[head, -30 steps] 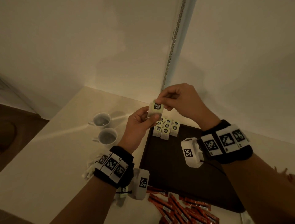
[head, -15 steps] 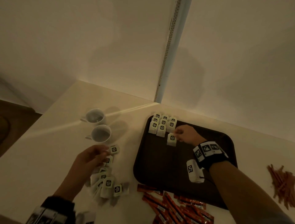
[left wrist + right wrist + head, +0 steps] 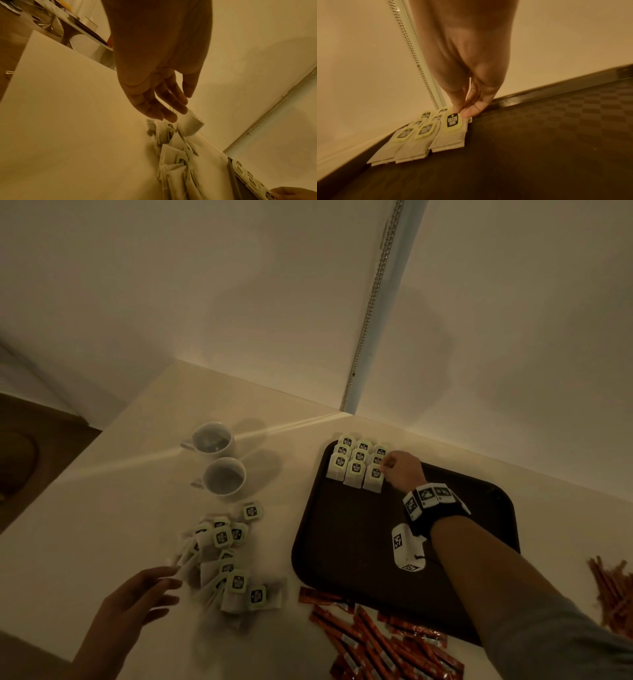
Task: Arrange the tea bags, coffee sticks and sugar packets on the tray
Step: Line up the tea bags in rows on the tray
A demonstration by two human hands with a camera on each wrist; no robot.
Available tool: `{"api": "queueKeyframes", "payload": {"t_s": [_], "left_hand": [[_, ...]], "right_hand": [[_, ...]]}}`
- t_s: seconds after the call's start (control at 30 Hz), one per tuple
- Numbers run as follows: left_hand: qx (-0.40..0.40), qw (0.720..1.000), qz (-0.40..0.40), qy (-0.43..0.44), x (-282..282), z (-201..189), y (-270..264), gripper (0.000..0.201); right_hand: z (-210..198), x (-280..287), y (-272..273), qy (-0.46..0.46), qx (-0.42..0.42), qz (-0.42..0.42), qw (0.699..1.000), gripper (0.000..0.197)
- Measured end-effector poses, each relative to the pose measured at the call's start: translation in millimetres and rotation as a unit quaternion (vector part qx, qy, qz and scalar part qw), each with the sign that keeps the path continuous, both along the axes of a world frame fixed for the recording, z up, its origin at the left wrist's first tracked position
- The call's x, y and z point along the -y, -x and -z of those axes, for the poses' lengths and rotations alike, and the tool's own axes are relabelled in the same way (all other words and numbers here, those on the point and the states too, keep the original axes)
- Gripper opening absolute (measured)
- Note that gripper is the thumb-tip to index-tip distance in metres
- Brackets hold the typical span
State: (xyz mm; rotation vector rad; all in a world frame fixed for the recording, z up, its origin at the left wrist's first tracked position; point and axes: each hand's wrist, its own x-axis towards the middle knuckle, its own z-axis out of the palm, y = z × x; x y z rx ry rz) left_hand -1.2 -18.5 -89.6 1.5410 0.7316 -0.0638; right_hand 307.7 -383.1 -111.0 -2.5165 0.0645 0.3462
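I see the dark tray (image 3: 342, 559) on the table (image 3: 102, 525), pushed toward the wall corner. In its far left corner sit nine tea bags (image 3: 354, 463) in a neat block of three rows, each overlapping the one behind, tags up. The rest of the tray floor is bare, with a faint checker texture in the right wrist view.

My right hand (image 3: 400, 470) is at the right end of the front row, thumb and fingertips (image 3: 469, 113) pinched on the top edge of the front-right bag (image 3: 452, 129), which lies flat on the tray. My left hand (image 3: 137, 601) hangs above the table beside the loose pile of tea bags (image 3: 226, 563), fingers straight and spread, holding nothing; the fingertips are just short of the pile's near edge.

Two white cups (image 3: 219, 463) stand left of the tray, beyond the pile; what is in them I cannot tell. Red coffee sticks (image 3: 376, 642) lie scattered on the table at the tray's near edge, and a heap of thin brown sticks (image 3: 613, 594) lies at the far right (likely the sugar, though I can't read them).

Each bag carries a pale green tag (image 3: 453, 120) with a black label and white lettering, too blurred to read. The wristbands (image 3: 431, 498) show black-and-white square markers.
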Motion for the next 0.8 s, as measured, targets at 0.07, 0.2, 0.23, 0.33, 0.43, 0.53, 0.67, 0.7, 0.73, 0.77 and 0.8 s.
{"api": "queueKeyframes", "payload": {"t_s": [0.07, 0.2, 0.23, 0.33, 0.43, 0.53, 0.67, 0.7, 0.73, 0.77, 0.8], "left_hand": [[-0.004, 1.0, -0.002, -0.007, -2, -1, 3, 0.019], [-0.01, 1.0, -0.01, -0.021, -1, -4, 7, 0.019], [-0.013, 1.0, -0.012, -0.02, 0, -4, 8, 0.018], [-0.025, 0.999, -0.012, -0.021, 2, -2, 10, 0.019], [-0.034, 0.999, -0.003, -0.023, 2, 1, 13, 0.019], [-0.031, 0.999, 0.005, -0.023, 2, 2, 17, 0.02], [-0.032, 0.999, 0.005, -0.02, -1, 5, 27, 0.02], [-0.034, 0.999, 0.002, -0.017, -2, 6, 30, 0.02], [-0.036, 0.999, -0.002, -0.016, -3, 6, 34, 0.02], [-0.037, 0.999, -0.005, -0.014, -4, 6, 37, 0.02], [-0.037, 0.999, -0.007, -0.011, -5, 7, 40, 0.02]], "right_hand": [[0, -3, -2, 0.014, -0.002, 0.0, 1.0, 0.011], [-4, -16, 5, -0.005, 0.02, 0.039, 0.999, 0.026], [-8, -24, 11, -0.01, 0.039, 0.034, 0.999, 0.029], [-19, -61, 40, -0.053, 0.067, -0.048, 0.995, 0.025], [-23, -108, 77, -0.093, 0.016, -0.192, 0.977, 0.02], [-8, -155, 107, -0.085, -0.053, -0.288, 0.952, 0.032], [17, -199, 120, -0.018, -0.06, -0.311, 0.948, 0.063], [21, -205, 120, 0.002, -0.059, -0.31, 0.949, 0.069], [23, -209, 121, 0.023, -0.054, -0.31, 0.949, 0.073], [24, -212, 121, 0.047, -0.044, -0.312, 0.948, 0.076], [25, -214, 123, 0.072, -0.034, -0.313, 0.946, 0.077]]}}
